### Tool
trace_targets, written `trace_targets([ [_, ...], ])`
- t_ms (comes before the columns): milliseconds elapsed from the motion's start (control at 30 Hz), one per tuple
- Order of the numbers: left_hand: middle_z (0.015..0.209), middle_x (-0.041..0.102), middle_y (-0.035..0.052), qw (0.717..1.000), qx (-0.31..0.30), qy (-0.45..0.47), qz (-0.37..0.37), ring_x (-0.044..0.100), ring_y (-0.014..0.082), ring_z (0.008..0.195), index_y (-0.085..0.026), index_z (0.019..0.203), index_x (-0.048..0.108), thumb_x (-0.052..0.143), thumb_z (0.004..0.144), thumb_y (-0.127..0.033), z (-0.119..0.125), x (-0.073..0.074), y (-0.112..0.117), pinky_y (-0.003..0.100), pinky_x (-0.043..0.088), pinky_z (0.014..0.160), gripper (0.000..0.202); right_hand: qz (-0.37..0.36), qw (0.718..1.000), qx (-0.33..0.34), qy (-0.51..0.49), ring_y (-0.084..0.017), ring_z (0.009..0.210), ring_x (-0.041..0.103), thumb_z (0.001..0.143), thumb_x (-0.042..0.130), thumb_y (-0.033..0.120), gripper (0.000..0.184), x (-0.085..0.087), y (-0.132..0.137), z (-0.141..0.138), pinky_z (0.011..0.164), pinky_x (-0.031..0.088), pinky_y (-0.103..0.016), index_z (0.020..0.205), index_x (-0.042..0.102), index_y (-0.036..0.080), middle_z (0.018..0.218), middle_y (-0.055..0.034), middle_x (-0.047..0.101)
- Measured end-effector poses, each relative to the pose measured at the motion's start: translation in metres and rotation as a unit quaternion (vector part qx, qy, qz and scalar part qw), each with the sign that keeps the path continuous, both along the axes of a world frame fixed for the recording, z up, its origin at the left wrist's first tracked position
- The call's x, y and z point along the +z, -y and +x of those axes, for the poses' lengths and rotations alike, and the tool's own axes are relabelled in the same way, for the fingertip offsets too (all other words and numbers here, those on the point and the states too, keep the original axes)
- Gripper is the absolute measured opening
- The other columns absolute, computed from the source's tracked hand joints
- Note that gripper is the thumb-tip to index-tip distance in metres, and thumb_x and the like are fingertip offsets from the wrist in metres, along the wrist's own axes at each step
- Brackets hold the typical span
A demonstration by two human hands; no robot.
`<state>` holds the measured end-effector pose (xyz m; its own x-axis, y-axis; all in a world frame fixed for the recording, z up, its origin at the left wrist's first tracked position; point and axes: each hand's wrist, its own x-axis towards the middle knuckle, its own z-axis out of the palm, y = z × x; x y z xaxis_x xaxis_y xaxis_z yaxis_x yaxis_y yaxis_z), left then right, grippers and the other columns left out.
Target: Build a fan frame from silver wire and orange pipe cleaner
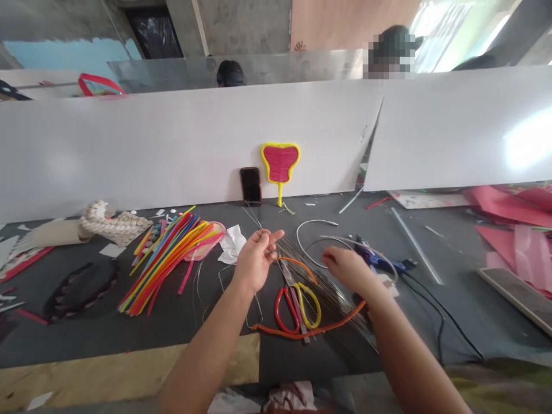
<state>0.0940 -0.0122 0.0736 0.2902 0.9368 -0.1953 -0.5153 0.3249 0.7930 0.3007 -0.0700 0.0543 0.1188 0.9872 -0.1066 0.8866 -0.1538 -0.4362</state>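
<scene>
My left hand (256,256) is raised over the table's middle, thumb and fingers pinched together at the end of an orange pipe cleaner (297,263). Thin wire shows around those fingers. My right hand (347,265) is closed to its right; whatever it holds is hidden. Another orange strand (302,335) curves across the front and passes beneath my right forearm, its left end meeting a bent thin wire (260,310). Between my hands lie scissors (298,310) with one red and one yellow handle, on a metal ruler (306,338) and a bundle of thin wires (336,293).
Coloured pipe cleaners (166,259) and crumpled white tissue (233,244) lie left. A blue glue gun (375,256) with a black cord is at right. A phone (250,185) and a yellow-rimmed fan shape (280,164) lean on the white partition (172,144). People are behind it.
</scene>
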Motion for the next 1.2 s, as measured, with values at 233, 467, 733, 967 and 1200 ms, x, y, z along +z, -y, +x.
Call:
trace_targets([
  [233, 0.096, 0.067, 0.0055, 0.998, 0.032, -0.035, -0.046, 0.048, 0.003, 0.051, -0.017, 0.075, 0.051, 0.057, 0.078, -0.016, 0.033, -0.024, -0.043, 0.017, 0.038, 0.049, 0.007, -0.118, 0.985, -0.018, 0.128, -0.029, 0.088, 0.064, 0.084, 0.049, 0.026, 0.02, -0.034, 0.021, -0.009, 0.067, 0.046, -0.036, 0.092, 0.064, 0.016, 0.097, -0.0169, 0.067],
  [467, 0.075, 0.066, 0.0069, 0.992, -0.007, -0.111, -0.064, 0.053, 0.0062, 0.052, -0.014, 0.075, 0.055, 0.062, 0.075, -0.015, 0.025, -0.043, -0.051, 0.02, 0.043, 0.05, 0.007, -0.097, 0.99, 0.015, 0.101, -0.027, 0.086, 0.065, 0.088, 0.039, 0.022, 0.024, -0.04, 0.028, -0.006, 0.069, 0.042, -0.032, 0.088, 0.061, 0.013, 0.092, -0.0185, 0.067],
  [733, 0.064, 0.061, 0.0039, 0.982, -0.034, -0.172, -0.065, 0.056, 0.0075, 0.051, -0.011, 0.072, 0.056, 0.064, 0.076, -0.017, 0.024, -0.051, -0.051, 0.022, 0.05, 0.054, 0.011, -0.005, 1.0, -0.024, 0.004, -0.02, 0.086, 0.063, 0.087, 0.037, 0.018, 0.025, -0.038, 0.028, 0.004, 0.072, 0.041, -0.027, 0.104, 0.054, 0.017, 0.092, -0.0094, 0.068],
  [967, 0.086, 0.062, 0.011, 0.976, -0.082, -0.197, -0.031, 0.063, 0.0145, 0.064, -0.009, 0.089, 0.058, 0.072, 0.068, -0.015, 0.021, -0.038, -0.04, 0.029, 0.053, 0.06, 0.026, 0.118, 0.987, -0.056, -0.089, -0.02, 0.079, 0.062, 0.081, 0.041, 0.023, 0.027, -0.026, 0.019, 0.005, 0.072, 0.043, -0.03, 0.096, 0.064, 0.019, 0.087, -0.006, 0.069],
  [1200, 0.104, 0.06, 0.0108, 0.97, -0.121, -0.2, 0.063, 0.06, 0.0143, 0.078, -0.015, 0.098, 0.064, 0.071, 0.07, -0.025, 0.01, -0.015, -0.017, 0.025, 0.052, 0.062, 0.03, 0.225, 0.954, -0.084, -0.181, -0.017, 0.058, 0.056, 0.079, 0.047, 0.037, 0.031, -0.002, 0.01, -0.006, 0.058, 0.042, -0.028, 0.093, 0.065, 0.015, 0.072, -0.0057, 0.067],
])
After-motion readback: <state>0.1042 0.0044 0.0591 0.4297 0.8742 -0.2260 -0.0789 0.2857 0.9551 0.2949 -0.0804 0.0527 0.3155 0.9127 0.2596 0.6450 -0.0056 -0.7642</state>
